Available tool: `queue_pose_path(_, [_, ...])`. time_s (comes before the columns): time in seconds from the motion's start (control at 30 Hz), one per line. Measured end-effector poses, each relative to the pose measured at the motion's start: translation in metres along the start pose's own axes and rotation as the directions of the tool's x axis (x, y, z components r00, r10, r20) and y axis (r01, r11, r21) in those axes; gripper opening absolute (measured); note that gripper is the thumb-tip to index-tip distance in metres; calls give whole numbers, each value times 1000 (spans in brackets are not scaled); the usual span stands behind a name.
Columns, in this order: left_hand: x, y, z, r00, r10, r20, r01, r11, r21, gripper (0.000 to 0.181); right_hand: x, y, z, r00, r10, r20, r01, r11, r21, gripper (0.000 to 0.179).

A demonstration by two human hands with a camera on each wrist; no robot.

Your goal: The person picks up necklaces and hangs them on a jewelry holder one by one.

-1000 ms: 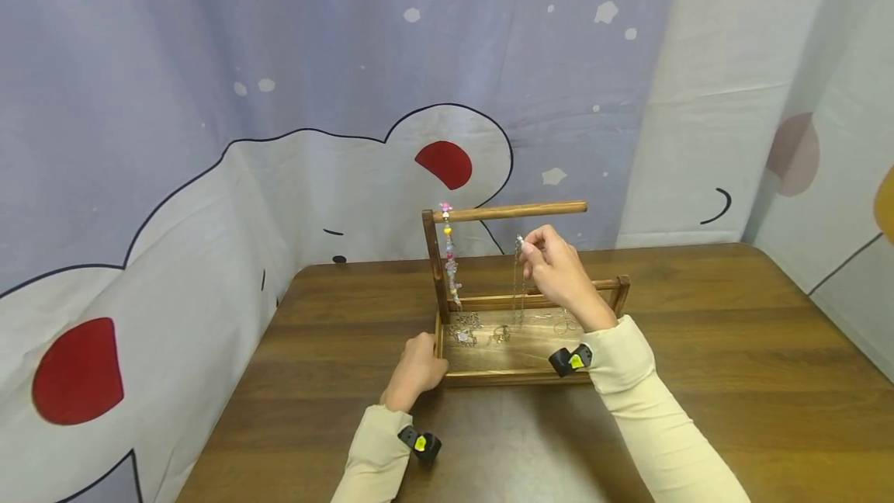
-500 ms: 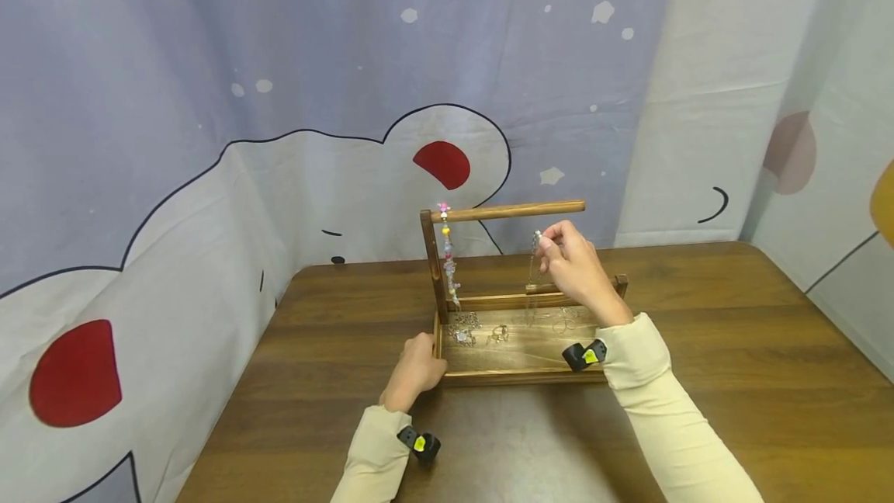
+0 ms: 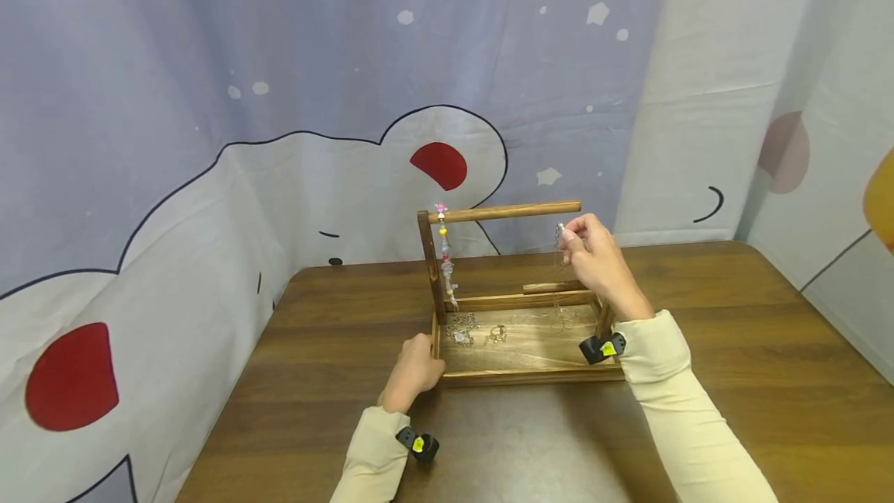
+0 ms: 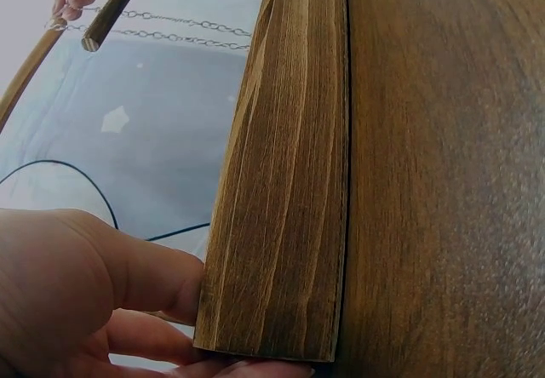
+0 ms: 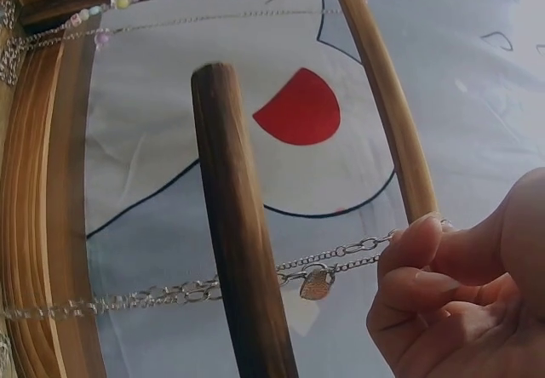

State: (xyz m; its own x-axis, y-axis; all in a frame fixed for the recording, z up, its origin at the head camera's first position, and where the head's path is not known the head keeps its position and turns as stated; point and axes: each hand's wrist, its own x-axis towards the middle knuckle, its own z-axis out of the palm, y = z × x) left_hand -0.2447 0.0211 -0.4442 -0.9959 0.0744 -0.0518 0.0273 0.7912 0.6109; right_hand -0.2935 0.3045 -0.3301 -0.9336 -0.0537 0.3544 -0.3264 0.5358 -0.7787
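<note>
My right hand (image 3: pixel 597 258) pinches a silver chain necklace (image 3: pixel 559 237) just below the free end of the stand's upper bar (image 3: pixel 513 210). In the right wrist view the doubled chain hangs from the fingertips, carrying a small heart-shaped pendant (image 5: pixel 317 283), and passes the lower bar (image 5: pixel 226 199). At the front left corner of the wooden jewelry stand's tray (image 3: pixel 531 376), my left hand (image 3: pixel 414 367) grips the wood, thumb on one side and fingers underneath in the left wrist view. A pastel beaded necklace (image 3: pixel 447 258) hangs from the upper bar's left end.
Tangled chains (image 3: pixel 461 330) and a small gold-toned piece (image 3: pixel 497 334) lie in the tray's left part. Thin chain or rings (image 3: pixel 562 320) lie further right. The stand rests on a brown wooden table (image 3: pixel 335 317), with a printed cloth (image 3: pixel 335 185) behind.
My right hand has moved to the right with the silver necklace, from below the upper bar to about its free end. The left hand keeps its grip on the tray corner.
</note>
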Motion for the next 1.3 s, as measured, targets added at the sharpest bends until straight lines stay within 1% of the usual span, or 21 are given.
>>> queue_pose_path(0.1, [-1,0,0,1000,5,-2,-5,1000,-3,26,0,1,-5,1000,3,-14,-3,1000,-6,19])
queue_pose_path(0.3, [0,0,0,1000,11,-4,-11,1000,-2,21,1,3,-16,999,21,-46,-23,998,-58,23])
queue_pose_path(0.43, [1,0,0,1000,3,2,-3,1000,-2,20,4,5,-23,997,22,-72,-29,995,-91,25])
queue_pose_path(0.63, [1,0,1,1000,-7,9,7,1000,-3,22,8,6,-29,994,28,-105,-40,993,-113,25])
queue_pose_path(0.9, [0,0,0,1000,0,-3,0,1000,2,19,15,5,-31,992,56,-116,-70,990,-121,27])
queue_pose_path(1.1, [0,0,-1,1000,9,-12,-9,1000,8,18,22,-3,-30,987,85,-136,-100,989,-107,27])
queue_pose_path(1.3, [-1,0,0,1000,13,-6,-13,1000,0,20,29,-8,-31,985,101,-142,-117,987,-112,23])
